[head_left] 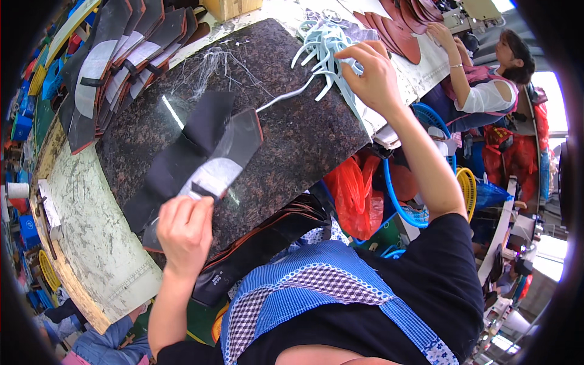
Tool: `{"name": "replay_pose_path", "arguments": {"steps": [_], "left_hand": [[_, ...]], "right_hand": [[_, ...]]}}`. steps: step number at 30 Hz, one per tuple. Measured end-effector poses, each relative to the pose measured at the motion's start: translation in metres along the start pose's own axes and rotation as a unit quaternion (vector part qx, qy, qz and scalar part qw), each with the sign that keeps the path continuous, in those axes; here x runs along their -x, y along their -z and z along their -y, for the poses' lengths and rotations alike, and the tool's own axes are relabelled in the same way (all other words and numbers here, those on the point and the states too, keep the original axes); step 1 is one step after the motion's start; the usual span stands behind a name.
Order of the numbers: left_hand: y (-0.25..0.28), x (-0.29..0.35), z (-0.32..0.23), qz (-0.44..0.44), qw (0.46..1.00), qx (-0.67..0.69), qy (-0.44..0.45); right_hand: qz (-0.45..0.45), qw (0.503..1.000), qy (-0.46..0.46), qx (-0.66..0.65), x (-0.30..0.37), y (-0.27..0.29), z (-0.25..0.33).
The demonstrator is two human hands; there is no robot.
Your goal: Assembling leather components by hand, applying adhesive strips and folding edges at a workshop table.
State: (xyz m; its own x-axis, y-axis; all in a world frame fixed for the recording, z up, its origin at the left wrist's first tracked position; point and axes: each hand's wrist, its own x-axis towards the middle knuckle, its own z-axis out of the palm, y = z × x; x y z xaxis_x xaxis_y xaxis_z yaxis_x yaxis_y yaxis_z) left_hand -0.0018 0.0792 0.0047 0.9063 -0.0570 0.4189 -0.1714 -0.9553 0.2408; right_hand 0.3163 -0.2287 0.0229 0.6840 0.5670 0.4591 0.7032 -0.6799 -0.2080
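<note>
On the dark stone slab (316, 143) lies a flat, dark, shaped leather-like piece (240, 143) with reddish edges, a pale patch and a short black strap. Black sheet material (210, 118) lies along its left. Over the lower end of the piece, my left hand (185, 234) is closed with its fingers curled down. The fingertips are hidden, so what they grip cannot be made out. My right hand (371, 76) hovers at a bundle of pale blue strips (322, 42), its fingers bent and apart. A thin whitish strip (286, 96) runs from the piece's tip toward the bundle.
Similar dark pieces (100, 67) are stacked at the far left. Loose threads (216, 67) lie on the slab. Brown pieces (395, 33) lie at the far right, near another person (493, 85). A red plastic bag (359, 194) and blue basket (404, 213) are beside the slab.
</note>
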Motion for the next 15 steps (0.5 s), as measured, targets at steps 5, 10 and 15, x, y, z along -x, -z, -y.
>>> {"name": "replay_pose_path", "arguments": {"steps": [5, 10, 15], "left_hand": [[0.006, -0.013, 0.002, 0.087, 0.987, 0.109, 0.08], [0.001, 0.014, -0.021, 0.073, 0.995, 0.073, 0.011], [0.024, 0.046, -0.022, -0.011, 0.999, 0.007, -0.047]], "right_hand": [[-0.032, 0.996, 0.073, 0.043, 0.009, -0.022, -0.018], [0.109, 0.735, -0.175, -0.645, -0.026, 0.022, 0.024], [0.199, 0.621, -0.15, -0.743, -0.005, 0.063, 0.054]]}}
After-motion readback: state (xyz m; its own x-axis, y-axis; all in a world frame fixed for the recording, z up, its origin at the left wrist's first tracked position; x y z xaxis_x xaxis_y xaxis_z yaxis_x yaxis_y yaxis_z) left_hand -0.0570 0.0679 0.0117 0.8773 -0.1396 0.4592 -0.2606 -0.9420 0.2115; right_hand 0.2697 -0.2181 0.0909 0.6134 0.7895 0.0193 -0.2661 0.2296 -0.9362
